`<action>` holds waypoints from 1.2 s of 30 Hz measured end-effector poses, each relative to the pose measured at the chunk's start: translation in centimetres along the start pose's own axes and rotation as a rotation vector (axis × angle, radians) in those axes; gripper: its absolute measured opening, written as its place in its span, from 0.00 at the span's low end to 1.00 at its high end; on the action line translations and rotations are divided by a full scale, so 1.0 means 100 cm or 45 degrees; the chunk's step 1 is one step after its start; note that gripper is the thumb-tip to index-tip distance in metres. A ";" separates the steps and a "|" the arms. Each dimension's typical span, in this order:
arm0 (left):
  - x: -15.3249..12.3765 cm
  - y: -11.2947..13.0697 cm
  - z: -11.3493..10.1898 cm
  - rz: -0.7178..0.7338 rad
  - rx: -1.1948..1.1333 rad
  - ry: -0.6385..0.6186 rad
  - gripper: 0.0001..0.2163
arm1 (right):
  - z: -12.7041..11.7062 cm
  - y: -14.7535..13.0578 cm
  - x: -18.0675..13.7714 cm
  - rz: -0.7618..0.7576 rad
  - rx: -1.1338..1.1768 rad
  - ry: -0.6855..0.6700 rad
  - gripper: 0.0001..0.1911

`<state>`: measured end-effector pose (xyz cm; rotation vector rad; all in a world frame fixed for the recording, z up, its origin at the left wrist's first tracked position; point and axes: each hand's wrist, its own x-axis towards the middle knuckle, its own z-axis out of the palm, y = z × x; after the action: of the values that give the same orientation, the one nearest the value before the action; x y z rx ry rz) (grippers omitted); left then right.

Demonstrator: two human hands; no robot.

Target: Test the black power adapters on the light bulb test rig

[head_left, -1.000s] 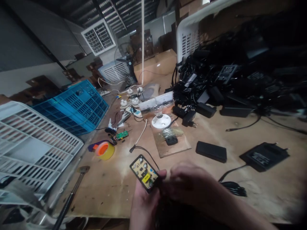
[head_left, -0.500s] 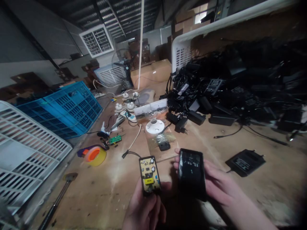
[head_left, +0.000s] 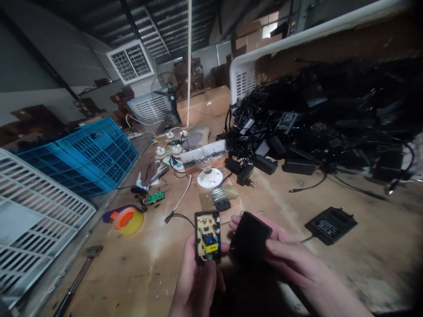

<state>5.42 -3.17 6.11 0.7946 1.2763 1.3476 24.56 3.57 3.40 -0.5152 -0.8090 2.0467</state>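
Note:
In my left hand (head_left: 198, 277) is an opened power adapter (head_left: 206, 237), its black half-shell holding a tan circuit board with a yellow transformer facing up. A dark cable runs from its top edge onto the table. My right hand (head_left: 284, 251) grips a black adapter cover (head_left: 249, 240), fingers behind it and thumb along its right edge. The two parts are side by side, close together but apart. Right of my right hand lies a closed black plug adapter (head_left: 330, 225) with a printed label.
A white crate (head_left: 243, 81) spills black adapters and cables at the right. A lamp socket base (head_left: 210, 178) stands mid-table. Left are a green circuit board (head_left: 155, 197), tape rolls (head_left: 128, 221), a hammer (head_left: 79, 275), a blue crate (head_left: 95, 154) and a white crate (head_left: 39, 220).
My right hand has turned the cover, so its plain dark face shows, and moved it left towards the adapter. My left hand has tilted the opened adapter slightly. The view has shifted a little.

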 end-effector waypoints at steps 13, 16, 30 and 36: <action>0.012 0.010 0.009 -0.070 -0.065 -0.172 0.27 | 0.005 0.019 0.012 -0.558 -1.033 0.049 0.25; 0.016 0.005 0.013 -0.059 -0.147 -0.115 0.28 | 0.006 0.030 0.014 -0.916 -1.371 0.064 0.26; 0.017 -0.011 0.004 -0.117 -0.025 -0.198 0.25 | 0.024 0.009 0.017 -0.141 -0.131 0.533 0.34; 0.020 -0.017 0.003 0.022 0.144 -0.123 0.25 | 0.044 0.005 0.006 -0.193 -0.470 0.281 0.41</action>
<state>5.69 -1.39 4.19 0.9401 1.2801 1.2441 21.27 2.33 6.13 -0.8420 -1.0613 1.6727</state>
